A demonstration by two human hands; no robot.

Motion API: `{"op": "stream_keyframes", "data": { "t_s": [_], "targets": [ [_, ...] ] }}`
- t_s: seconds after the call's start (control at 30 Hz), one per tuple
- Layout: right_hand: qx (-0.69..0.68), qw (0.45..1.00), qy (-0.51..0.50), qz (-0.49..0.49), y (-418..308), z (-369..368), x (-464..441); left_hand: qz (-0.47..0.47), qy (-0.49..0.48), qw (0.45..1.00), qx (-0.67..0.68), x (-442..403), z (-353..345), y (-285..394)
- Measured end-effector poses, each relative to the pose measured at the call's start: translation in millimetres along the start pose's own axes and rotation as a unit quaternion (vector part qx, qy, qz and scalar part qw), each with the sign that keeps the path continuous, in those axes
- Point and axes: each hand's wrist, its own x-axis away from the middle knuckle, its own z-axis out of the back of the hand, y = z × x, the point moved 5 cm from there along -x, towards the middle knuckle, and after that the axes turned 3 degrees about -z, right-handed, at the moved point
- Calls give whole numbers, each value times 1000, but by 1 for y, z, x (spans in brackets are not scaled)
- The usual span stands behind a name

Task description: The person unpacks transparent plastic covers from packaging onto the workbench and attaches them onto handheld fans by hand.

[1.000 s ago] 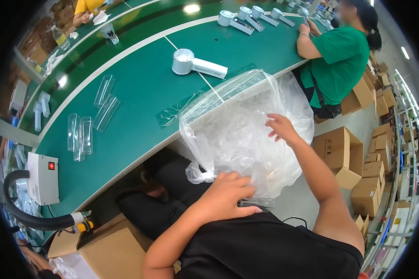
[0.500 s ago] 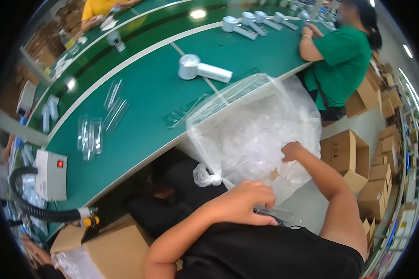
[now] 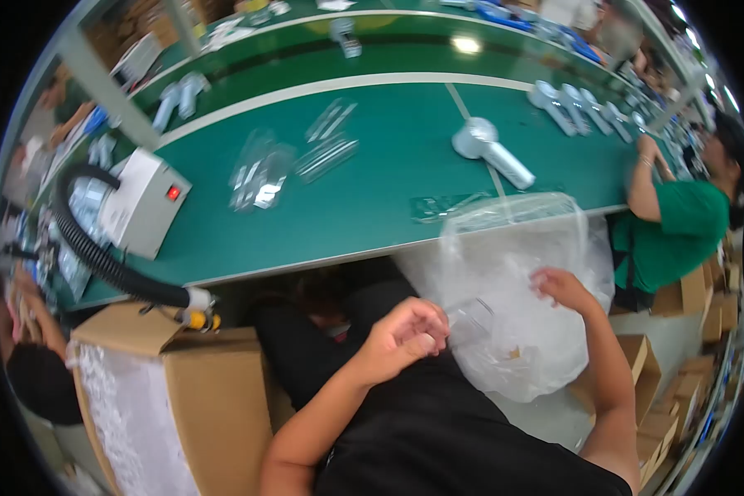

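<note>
My left hand (image 3: pixel 407 337) is in front of my body with its fingers curled. A clear plastic shell (image 3: pixel 473 321) sticks out from its fingertips to the right. Beyond it, a big translucent plastic bag (image 3: pixel 525 364) hangs at the table edge, its mouth spread, with see-through pieces inside that are hard to make out. Over the bag's right part hovers my right hand (image 3: pixel 560 288), fingers loosely bent and apart, with nothing visible in them. A pale blue handheld fan (image 3: pixel 492 151) lies on the green table (image 3: pixel 372 198) past the bag.
Several clear plastic shells (image 3: pixel 260 169) lie on the table's left. A white box with a red switch (image 3: pixel 145 202) and a black hose (image 3: pixel 99 260) stand there, above an open carton (image 3: pixel 219 405). More fans (image 3: pixel 583 107) sit near a person in a green shirt (image 3: pixel 686 215).
The view has swung left. My left hand has lifted off my lap with the clear plastic shell. My right hand has loosened from its closed shape over the bag.
</note>
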Motion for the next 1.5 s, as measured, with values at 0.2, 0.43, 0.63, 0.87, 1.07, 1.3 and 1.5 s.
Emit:
{"op": "stream_keyframes", "data": {
  "t_s": [0.2, 0.43, 0.63, 0.87, 1.07, 1.3, 1.5],
  "targets": [
    [-148, 986, 73, -15, -17, -6, 1, -14, 108, 983, 144, 58, 39, 45],
    [350, 911, 152, 158, -9, -17, -25, -108, 203, 970, 82, 104, 67, 55],
    [103, 964, 17, 245, -175, 10, 61, -107, 406, 907, -42, 134, 104, 55],
    [277, 828, 373, 315, -238, 30, -50, -125, 466, 876, 19, 132, 116, 78],
    [-20, 862, 314, 397, -222, 13, -60, -121, 496, 860, 18, 146, 130, 74],
    [-427, 797, -379, 196, -300, -230, 51, -96, 519, 847, 61, 151, 156, 42],
    [-468, 786, -378, 143, -333, -416, 39, -150, 448, 868, 154, 155, 180, -9]
  ]
}}
